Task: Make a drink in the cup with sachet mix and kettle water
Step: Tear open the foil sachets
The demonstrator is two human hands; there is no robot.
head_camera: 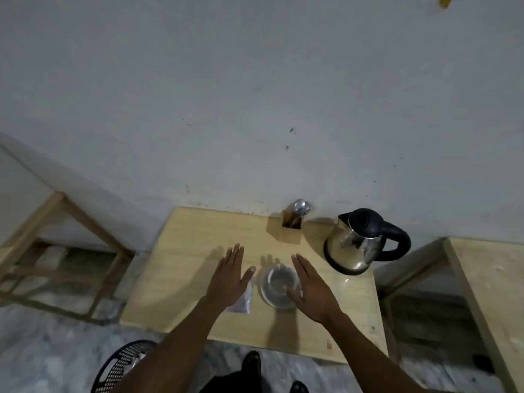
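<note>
A clear glass cup (279,280) stands on a round saucer (266,293) near the middle of a small wooden table (175,268). A pale sachet (243,300) lies flat just left of the saucer, partly under my left hand (231,275). My left hand hovers flat with fingers straight and holds nothing. My right hand (310,289) is also flat and empty, just right of the cup, its thumb over the saucer's rim. A steel kettle (351,246) with a black lid and handle stands at the back right of the table.
A wooden holder (290,231) with metal spoons stands at the table's back edge against a grey wall. Wooden frames stand at the left (65,251) and right (482,293). A black mesh basket (119,364) sits on the marble floor near my feet.
</note>
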